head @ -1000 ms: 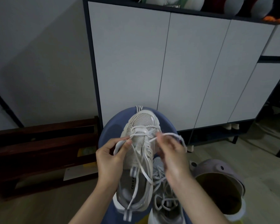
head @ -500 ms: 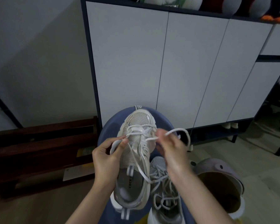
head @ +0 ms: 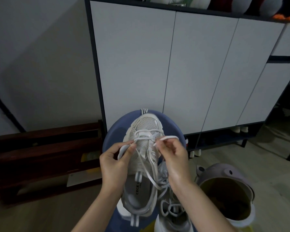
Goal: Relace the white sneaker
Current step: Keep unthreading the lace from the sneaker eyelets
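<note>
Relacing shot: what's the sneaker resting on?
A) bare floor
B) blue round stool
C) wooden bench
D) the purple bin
B: the sneaker lies toe-away on the blue stool, whose rounded edge shows around the toe, while both hands pinch the lace.

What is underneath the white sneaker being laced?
The white sneaker rests on a round blue seat, its rim showing around the toe. The shoe and both hands cover the seat's middle, so anything there is hidden.

White mesh sneaker (head: 145, 153) on blue stool, toe pointing away; white lace (head: 146, 174) threaded only near toe.
</note>
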